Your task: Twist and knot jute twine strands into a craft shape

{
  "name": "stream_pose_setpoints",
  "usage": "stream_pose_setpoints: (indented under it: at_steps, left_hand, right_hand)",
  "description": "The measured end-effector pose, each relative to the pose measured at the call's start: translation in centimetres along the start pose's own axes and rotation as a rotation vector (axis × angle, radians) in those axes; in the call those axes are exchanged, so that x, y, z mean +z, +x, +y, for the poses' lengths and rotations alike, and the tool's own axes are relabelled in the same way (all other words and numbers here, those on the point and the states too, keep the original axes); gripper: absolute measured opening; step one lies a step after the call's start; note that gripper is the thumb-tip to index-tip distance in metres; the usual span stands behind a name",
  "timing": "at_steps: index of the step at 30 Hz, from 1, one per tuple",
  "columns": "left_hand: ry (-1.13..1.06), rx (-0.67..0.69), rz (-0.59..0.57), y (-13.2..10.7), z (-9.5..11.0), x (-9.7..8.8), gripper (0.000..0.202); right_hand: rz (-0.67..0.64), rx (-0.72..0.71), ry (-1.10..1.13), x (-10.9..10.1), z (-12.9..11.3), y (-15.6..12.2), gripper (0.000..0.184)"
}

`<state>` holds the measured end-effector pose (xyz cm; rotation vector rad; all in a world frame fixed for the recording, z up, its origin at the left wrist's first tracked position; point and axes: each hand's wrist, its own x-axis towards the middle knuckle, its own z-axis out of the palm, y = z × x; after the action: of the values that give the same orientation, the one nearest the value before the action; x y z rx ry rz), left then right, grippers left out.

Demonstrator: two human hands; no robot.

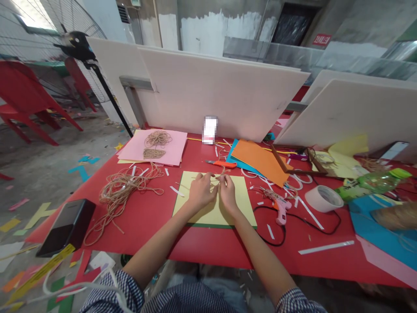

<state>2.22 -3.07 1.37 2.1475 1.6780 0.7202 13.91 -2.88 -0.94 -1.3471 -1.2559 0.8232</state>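
Both hands meet over a pale yellow sheet (241,204) on the red table. My left hand (202,190) is closed with fingertips on a thin brown twine (213,181). Beside it, my right hand (227,189) pinches the same twine, and a short end sticks up past the fingers. How the twine runs between the fingers is partly hidden. Just beyond the hands lies an orange utility knife (224,164). Left of the sheet sits a loose tangle of twine (119,189). A pink glue gun (280,208) rests to the right with its black cord.
Pink paper (176,145) carries a twine coil and a braided piece. Orange paper (260,156), a tape roll (323,198), a green bottle (374,183) and a twine spool (395,216) are at right. A black box (67,226) stands at the left edge. White boards (221,91) rise behind.
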Motion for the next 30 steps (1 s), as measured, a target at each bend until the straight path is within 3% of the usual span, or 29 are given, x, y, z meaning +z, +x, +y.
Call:
stream_pose_setpoints:
  at_steps: [5, 11, 14, 16, 17, 19, 21, 25, 30]
  left_hand:
    - [-0.051, -0.112, -0.012, 1.4, -2.0, -1.9, 0.026]
    - [0.111, -0.455, 0.226, 2.7, -7.1, -4.3, 0.032]
    - [0.117, -0.302, 0.347, 2.8, -7.7, -4.2, 0.033]
    - [-0.036, -0.114, 0.281, 2.7, -6.7, -3.2, 0.032]
    - [-0.146, -0.051, 0.183, 2.5, -5.9, -2.5, 0.031]
    - [-0.368, 0.024, -0.064, 2.2, -4.1, -1.0, 0.031]
    - [-0.546, 0.035, -0.179, 1.7, -2.5, 0.5, 0.031]
    - [-0.782, -0.115, -0.241, 1.2, -1.3, 1.9, 0.036]
    - [-0.61, -0.098, -0.176, 1.6, -2.4, 0.9, 0.038]
  right_hand:
    - [0.036, 0.123, 0.125, -0.5, -0.3, 0.4, 0.037]
    - [0.022, 0.116, 0.083, -1.6, -0.6, 0.9, 0.032]
    - [-0.039, 0.098, 0.087, -1.4, -0.7, 0.8, 0.031]
    - [-0.096, 0.065, 0.072, -1.1, -0.8, 0.5, 0.031]
    - [-0.12, 0.039, 0.057, -0.9, -0.8, 0.4, 0.031]
    - [-0.16, -0.022, 0.017, -0.6, -0.9, 0.0, 0.03]
    - [-0.188, -0.066, -0.047, -0.5, -1.1, -0.3, 0.029]
    - [-0.177, -0.098, -0.247, -0.8, -1.5, -0.5, 0.025]
    - [-0.238, -0.112, -0.386, -1.1, -1.7, -0.3, 0.021]
